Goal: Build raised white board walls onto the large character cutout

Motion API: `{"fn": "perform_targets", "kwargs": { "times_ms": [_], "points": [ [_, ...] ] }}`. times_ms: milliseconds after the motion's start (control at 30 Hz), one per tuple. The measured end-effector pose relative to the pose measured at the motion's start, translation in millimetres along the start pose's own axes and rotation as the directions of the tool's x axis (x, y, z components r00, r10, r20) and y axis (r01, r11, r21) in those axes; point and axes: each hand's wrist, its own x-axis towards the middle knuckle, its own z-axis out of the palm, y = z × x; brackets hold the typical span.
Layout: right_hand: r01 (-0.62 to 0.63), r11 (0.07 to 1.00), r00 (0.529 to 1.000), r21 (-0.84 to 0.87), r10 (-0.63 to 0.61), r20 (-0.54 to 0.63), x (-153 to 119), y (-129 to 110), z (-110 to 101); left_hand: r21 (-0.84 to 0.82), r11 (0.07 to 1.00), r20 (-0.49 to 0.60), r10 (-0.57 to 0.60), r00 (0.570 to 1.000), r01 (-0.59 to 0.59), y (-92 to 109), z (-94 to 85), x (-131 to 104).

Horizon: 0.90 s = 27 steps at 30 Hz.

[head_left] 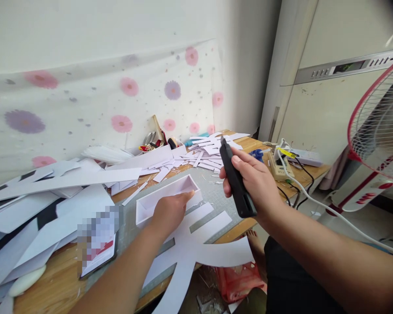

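Here: one black utility knife (235, 181) in the right hand (253, 176), fingers wrapped round it; one white open-topped box (163, 194) under the left hand (168, 213), fingers holding its near wall; slotted white sheet (191, 244) beside them.

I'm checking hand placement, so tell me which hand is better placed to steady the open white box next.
Left, most likely: the left hand is at the white box, while the right hand holds a black tool clear of it.
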Motion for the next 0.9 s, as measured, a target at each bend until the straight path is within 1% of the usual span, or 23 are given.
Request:
{"fn": "perform_targets", "kwargs": {
  "times_ms": [33,100,200,300,367,400,433,467,533,600,667,767,833,900],
  "points": [
    [-0.050,0.998,0.998,0.025,0.051,-0.035,5,4,-3,-0.007,1.000,-0.017,0.005,1.000,-0.005,-1,1.9,0],
    [-0.128,0.991,0.990,0.044,0.130,-0.052,14,16,-8,-0.014,1.000,-0.041,0.016,0.999,-0.016,-2,5.0,-1],
    [-0.155,0.988,0.988,0.011,0.155,-0.013,23,33,-10,-0.014,1.000,-0.052,0.024,0.998,-0.025,-1,2.3,-2],
    [-0.197,0.977,0.980,-0.077,0.198,0.011,31,42,-11,0.010,1.000,-0.102,0.004,0.995,-0.003,0,-12.8,-2],
    [-0.246,0.959,0.969,-0.143,0.248,-0.005,36,43,-13,0.034,0.997,-0.121,-0.067,0.990,0.072,-1,-27.2,-2],
    [-0.263,0.949,0.964,-0.172,0.264,-0.015,39,44,-14,0.043,0.992,-0.095,-0.111,0.989,0.116,-3,-34.2,-2],
    [-0.272,0.942,0.962,-0.198,0.273,-0.024,42,44,-16,0.046,0.987,-0.038,-0.152,0.988,0.153,-5,-40.4,-2],
    [-0.274,0.936,0.961,-0.221,0.274,-0.030,44,44,-17,0.046,0.983,0.043,-0.178,0.983,0.176,-8,-45.5,-1],
    [-0.257,0.932,0.966,-0.255,0.258,-0.030,48,44,-19,0.034,0.981,0.220,-0.196,0.956,0.193,-15,-51.0,-2],
    [-0.237,0.932,0.971,-0.273,0.239,-0.027,50,44,-19,0.016,0.981,0.344,-0.186,0.920,0.193,-23,-51.3,-3],
    [-0.223,0.938,0.974,-0.266,0.227,-0.017,51,43,-18,0.014,0.982,0.408,-0.177,0.896,0.187,-33,-49.3,-5],
    [-0.216,0.950,0.976,-0.228,0.220,-0.007,53,41,-16,0.036,0.983,0.470,-0.175,0.865,0.179,-43,-48.6,-8],
    [-0.214,0.959,0.977,-0.187,0.215,-0.018,53,39,-16,0.040,0.978,0.492,-0.200,0.848,0.207,-45,-52.1,-11],
    [-0.213,0.966,0.977,-0.145,0.211,-0.027,54,36,-17,0.037,0.971,0.482,-0.224,0.847,0.235,-44,-59.1,-13]
  ]
}}
